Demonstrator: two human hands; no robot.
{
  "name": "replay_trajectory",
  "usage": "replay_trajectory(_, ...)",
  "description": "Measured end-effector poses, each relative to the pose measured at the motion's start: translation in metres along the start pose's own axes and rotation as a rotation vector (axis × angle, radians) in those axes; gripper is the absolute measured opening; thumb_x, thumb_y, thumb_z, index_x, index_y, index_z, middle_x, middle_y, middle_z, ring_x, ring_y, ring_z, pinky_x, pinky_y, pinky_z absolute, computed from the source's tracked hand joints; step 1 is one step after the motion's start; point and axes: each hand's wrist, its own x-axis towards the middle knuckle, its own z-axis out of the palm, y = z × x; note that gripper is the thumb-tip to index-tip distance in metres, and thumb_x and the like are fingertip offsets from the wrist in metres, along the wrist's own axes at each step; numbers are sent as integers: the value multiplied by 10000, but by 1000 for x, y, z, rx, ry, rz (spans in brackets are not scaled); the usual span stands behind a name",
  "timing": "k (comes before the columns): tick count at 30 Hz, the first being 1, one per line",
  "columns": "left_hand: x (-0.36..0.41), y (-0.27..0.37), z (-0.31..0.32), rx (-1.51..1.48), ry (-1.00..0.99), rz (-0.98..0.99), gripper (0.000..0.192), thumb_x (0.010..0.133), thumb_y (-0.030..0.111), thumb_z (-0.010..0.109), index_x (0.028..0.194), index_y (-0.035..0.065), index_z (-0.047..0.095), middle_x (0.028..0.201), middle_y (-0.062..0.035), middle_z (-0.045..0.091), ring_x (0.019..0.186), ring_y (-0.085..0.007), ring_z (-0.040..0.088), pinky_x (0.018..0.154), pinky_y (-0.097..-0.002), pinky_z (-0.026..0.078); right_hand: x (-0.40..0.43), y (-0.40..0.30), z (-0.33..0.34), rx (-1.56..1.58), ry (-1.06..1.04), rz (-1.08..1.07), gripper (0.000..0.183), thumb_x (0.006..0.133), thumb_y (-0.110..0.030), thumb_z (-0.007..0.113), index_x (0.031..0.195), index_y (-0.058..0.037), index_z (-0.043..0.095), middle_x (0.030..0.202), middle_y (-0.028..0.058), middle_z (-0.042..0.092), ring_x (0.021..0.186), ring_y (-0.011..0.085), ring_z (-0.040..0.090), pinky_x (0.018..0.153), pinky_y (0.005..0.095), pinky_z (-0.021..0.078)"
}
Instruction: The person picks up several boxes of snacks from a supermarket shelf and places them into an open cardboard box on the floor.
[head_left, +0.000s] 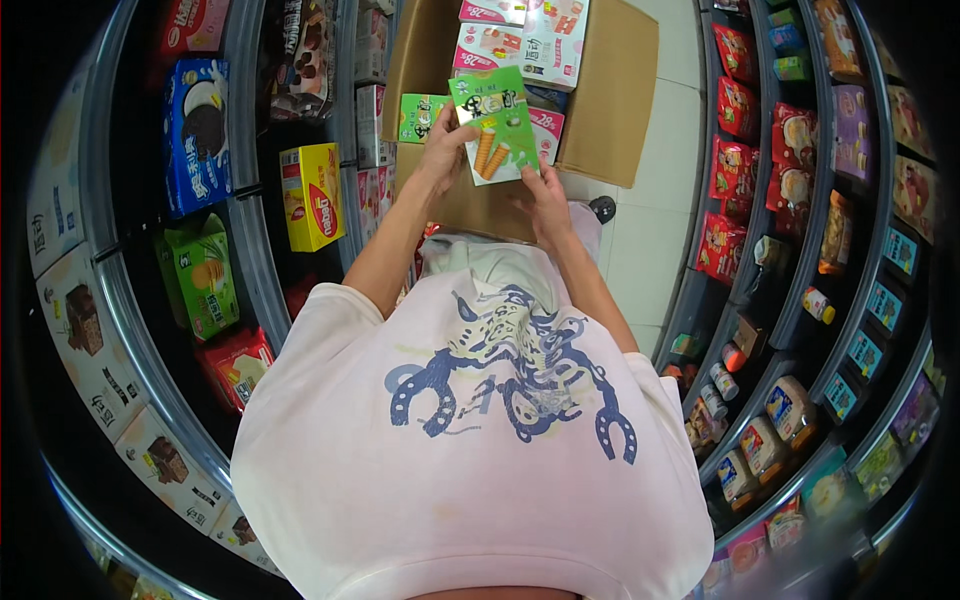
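Note:
A green and white snack box (501, 127) printed with rolled wafers is held up between my two hands. My left hand (448, 144) grips its left edge, thumb across the front. At its lower right corner, the fingers of my right hand (546, 193) pinch the box. Behind and below it stands an open cardboard carton (607, 97), its flaps spread. Inside lie another green box (421, 118), partly hidden by my left hand, and several white and pink snack boxes (555, 41).
Shelves run along both sides. On the left are a yellow wafer box (312, 197), a blue cookie box (196, 135) and a green pack (201, 281). Red bags (733, 169) and jars (790, 409) fill the right shelves. Pale floor tiles (645, 232) show beside the carton.

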Motion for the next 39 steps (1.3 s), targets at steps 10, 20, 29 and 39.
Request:
replay_trajectory(10, 31, -23, 24, 257, -42, -349, 491, 869, 44, 548, 1351, -18, 481, 1194, -110, 632, 1039, -180, 637, 921, -323, 527, -18, -7, -31, -62, -21, 284, 571, 975, -420, 557, 1391, -48, 439, 1386, 141, 466, 1275, 260, 456, 896, 486, 545)
replay_trajectory(20, 52, -26, 47, 313, 44, -428, 321, 902, 135, 506, 1177, -23, 550, 1041, -103, 661, 864, -185, 674, 804, -317, 565, -6, -24, -28, -145, 5, 249, 563, 1006, -452, 494, 1360, -16, 464, 1289, 170, 504, 1129, 246, 531, 863, 421, 564)
replay_trajectory(29, 54, -31, 48, 173, 11, -326, 333, 942, 149, 497, 1246, 14, 511, 1131, -124, 641, 965, -211, 682, 846, -372, 590, 9, -4, -33, -33, 75, 49, 419, 996, -144, 482, 1402, -48, 439, 1278, 61, 529, 1061, 174, 542, 901, 387, 543)
replay_trajectory(39, 49, -16, 61, 81, 30, -393, 385, 883, 51, 526, 1265, 8, 513, 1151, -116, 621, 906, -201, 673, 800, -378, 606, 22, 12, -40, -196, 122, -64, 617, 916, -125, 528, 1470, 54, 324, 1277, 160, 538, 977, 185, 616, 795, 343, 581)
